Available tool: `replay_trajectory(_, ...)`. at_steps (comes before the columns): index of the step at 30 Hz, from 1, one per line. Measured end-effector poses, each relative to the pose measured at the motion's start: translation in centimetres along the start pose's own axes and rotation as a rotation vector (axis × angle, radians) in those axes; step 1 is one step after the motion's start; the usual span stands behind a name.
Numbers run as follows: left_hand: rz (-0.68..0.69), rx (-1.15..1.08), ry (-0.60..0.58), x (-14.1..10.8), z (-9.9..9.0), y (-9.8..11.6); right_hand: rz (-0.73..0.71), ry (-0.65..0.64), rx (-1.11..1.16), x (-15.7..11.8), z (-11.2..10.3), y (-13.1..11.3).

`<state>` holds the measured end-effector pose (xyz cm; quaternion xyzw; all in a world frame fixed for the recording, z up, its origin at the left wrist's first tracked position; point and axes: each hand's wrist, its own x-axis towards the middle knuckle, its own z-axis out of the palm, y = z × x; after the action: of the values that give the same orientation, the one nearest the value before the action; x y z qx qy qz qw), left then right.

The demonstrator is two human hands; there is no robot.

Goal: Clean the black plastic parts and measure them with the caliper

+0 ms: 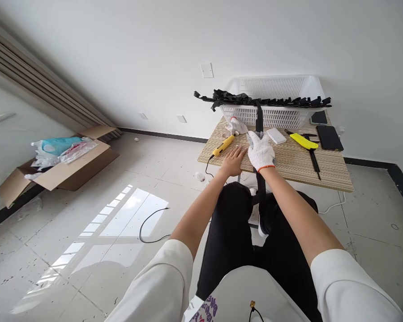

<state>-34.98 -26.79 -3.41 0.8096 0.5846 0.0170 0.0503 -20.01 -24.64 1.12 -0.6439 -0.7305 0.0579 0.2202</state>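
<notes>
A long black strap (259,117) hangs over the front of a white plastic basket (282,117), runs across the small wood-grain table (295,167) and drops past its near edge between my knees. My right hand (260,150), in a white knitted glove with an orange cuff, is closed over the strap; its fingertips are partly hidden. My bare left hand (234,159) lies on the tabletop just left of the strap, fingers stretched out. Beyond it lies a yellow corded tool (223,146), beside a second, crumpled white glove (237,126).
Many black strap pieces (289,103) lie along the basket's front rim. To the right are a white pad (276,136), a yellow-handled cutter (304,141), thin black strips (315,163) and a black phone (329,137). An opened cardboard box (77,165) with plastic bags stands left on the floor.
</notes>
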Motion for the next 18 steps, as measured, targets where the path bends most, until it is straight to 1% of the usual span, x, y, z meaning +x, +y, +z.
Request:
replay_trajectory(7,-0.003,-0.013,-0.008,-0.07,-0.20,0.12,0.006,-0.019,-0.002,-0.11,-0.22,0.07)
replay_trajectory(13,-0.001,-0.002,0.000,-0.04,0.00,0.05,-0.009,0.011,-0.012,-0.03,0.13,0.17)
replay_trajectory(18,0.006,-0.015,0.000,-0.07,-0.19,0.04,0.001,-0.003,-0.032,-0.03,0.18,0.15)
